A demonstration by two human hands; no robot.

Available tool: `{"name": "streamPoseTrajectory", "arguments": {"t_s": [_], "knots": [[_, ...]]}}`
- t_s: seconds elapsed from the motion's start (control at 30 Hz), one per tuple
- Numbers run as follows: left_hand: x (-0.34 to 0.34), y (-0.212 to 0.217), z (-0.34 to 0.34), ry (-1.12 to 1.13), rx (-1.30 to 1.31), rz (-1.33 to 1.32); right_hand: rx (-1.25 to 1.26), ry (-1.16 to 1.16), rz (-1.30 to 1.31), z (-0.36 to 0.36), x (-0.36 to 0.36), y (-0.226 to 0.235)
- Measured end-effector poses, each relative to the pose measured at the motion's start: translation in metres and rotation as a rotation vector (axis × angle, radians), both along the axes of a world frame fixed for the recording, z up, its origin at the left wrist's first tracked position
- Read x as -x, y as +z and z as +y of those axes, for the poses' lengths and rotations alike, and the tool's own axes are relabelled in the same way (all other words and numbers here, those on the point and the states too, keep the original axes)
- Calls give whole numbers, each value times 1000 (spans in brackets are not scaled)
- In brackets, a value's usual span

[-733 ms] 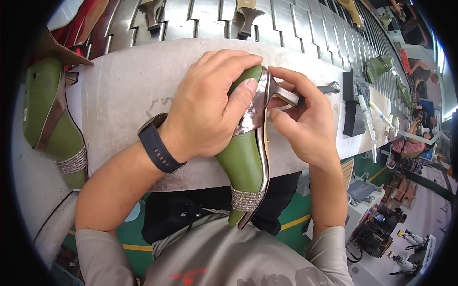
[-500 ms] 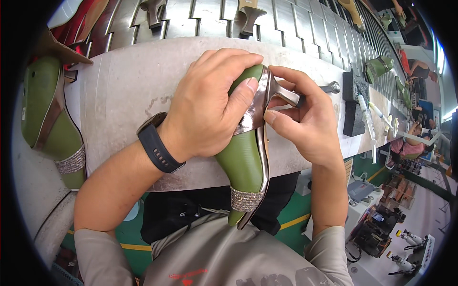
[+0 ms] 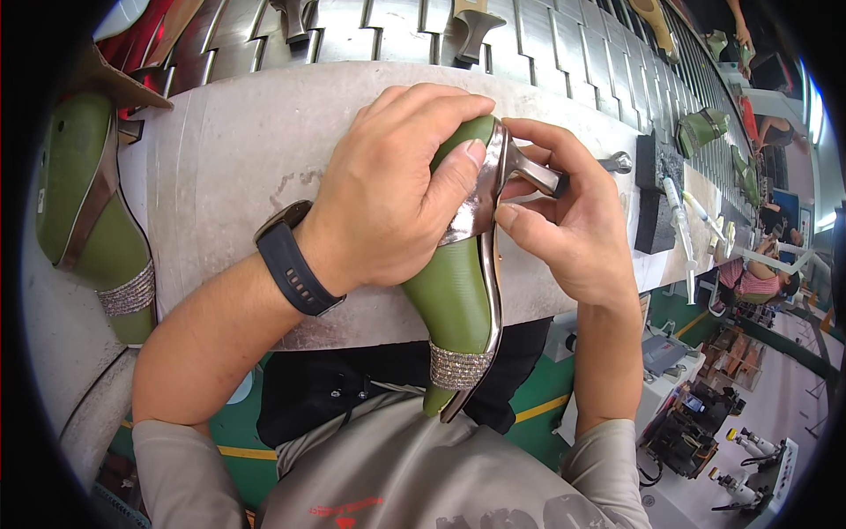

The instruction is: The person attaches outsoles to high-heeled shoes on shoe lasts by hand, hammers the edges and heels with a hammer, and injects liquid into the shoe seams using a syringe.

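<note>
A high-heeled sandal on a green shoe last (image 3: 456, 291) lies sole-side right, its toe toward my body. A shiny bronze strap wraps its heel end, and a glittering band (image 3: 460, 367) crosses the toe. My left hand (image 3: 397, 194) is closed over the heel end, its thumb pressing on the bronze strap. From the other side, my right hand (image 3: 577, 212) grips the shoe where the slim heel (image 3: 539, 176) joins the sole. Its thumb and forefinger touch the edge there; the other fingers are partly hidden behind the heel.
A pale worktable (image 3: 238, 159) lies beneath my hands. Another sandal on a green last (image 3: 84, 194) stands at the left. At the right are a black block (image 3: 655, 194), syringes (image 3: 680, 229) and a metal tool (image 3: 617, 163). A slatted metal conveyor (image 3: 397, 35) carrying loose heels (image 3: 474, 37) runs behind.
Both hands keep their hold on the sandal. The shoe and hands sit slightly farther right in the view, while the loose heels on the conveyor have also shifted a little right.
</note>
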State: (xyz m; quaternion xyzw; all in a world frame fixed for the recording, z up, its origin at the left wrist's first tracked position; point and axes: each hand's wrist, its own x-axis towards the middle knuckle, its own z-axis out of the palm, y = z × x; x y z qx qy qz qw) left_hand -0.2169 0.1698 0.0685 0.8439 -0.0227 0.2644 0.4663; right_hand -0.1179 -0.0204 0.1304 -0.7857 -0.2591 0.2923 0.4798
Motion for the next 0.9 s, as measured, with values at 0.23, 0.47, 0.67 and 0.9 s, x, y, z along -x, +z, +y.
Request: {"name": "streamPoseTrajectory", "arguments": {"t_s": [0.23, 0.47, 0.67, 0.9], "knots": [[0, 0, 0, 1, -4, 1, -9, 2, 4, 0, 1, 0], [0, 1, 0, 1, -5, 1, -2, 3, 0, 0, 1, 0], [1, 1, 1, 0, 2, 8, 2, 11, -3, -1, 0, 0], [1, 2, 1, -4, 1, 9, 0, 11, 1, -1, 0, 1]]}}
